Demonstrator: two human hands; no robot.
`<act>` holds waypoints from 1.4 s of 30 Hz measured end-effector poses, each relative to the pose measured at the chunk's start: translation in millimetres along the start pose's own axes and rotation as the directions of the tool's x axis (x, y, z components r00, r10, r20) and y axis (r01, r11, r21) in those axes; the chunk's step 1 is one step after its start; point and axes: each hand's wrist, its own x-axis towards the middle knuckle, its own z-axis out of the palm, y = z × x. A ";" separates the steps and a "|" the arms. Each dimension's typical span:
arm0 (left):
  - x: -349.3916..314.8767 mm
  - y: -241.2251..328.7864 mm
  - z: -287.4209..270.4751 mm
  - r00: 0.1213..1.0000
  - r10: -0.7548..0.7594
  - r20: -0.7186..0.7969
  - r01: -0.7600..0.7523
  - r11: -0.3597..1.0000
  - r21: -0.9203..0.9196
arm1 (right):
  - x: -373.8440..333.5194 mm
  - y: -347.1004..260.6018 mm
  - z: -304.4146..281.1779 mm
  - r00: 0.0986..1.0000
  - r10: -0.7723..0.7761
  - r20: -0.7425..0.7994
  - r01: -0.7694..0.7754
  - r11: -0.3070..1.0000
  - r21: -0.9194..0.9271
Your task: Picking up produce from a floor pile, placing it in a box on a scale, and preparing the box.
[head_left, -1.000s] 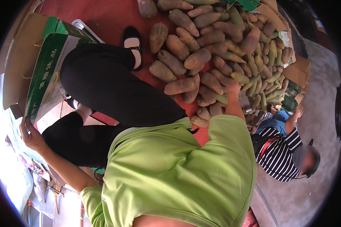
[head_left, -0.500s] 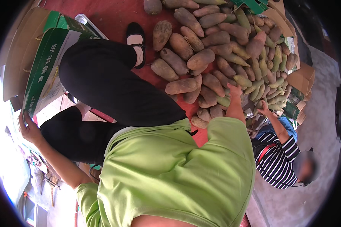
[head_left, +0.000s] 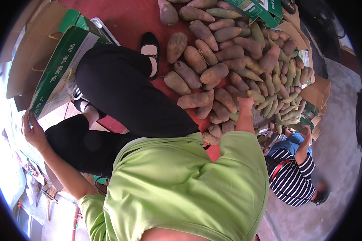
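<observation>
Comparing with half a second earlier, I see the co-worker's hand drawn back from the tuber pile. My right hand stays at the pile's near edge, fingers partly curled beside a greenish tuber; grip, cannot tell. My left hand, left of the pile, keeps its fingers bent at the carton; clasp unclear.

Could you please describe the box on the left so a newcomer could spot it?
Find the black trousers; left of them is the box. The left hand is at its lower corner. Unlike the boxes on the right, it shows rope loops.
</observation>
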 end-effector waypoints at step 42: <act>4.0 31.1 -16.7 0.998 -0.058 0.031 0.059 0.997 -0.042 | -287.5 -356.1 -159.9 0.231 -0.917 -0.325 0.354 -0.232 0.906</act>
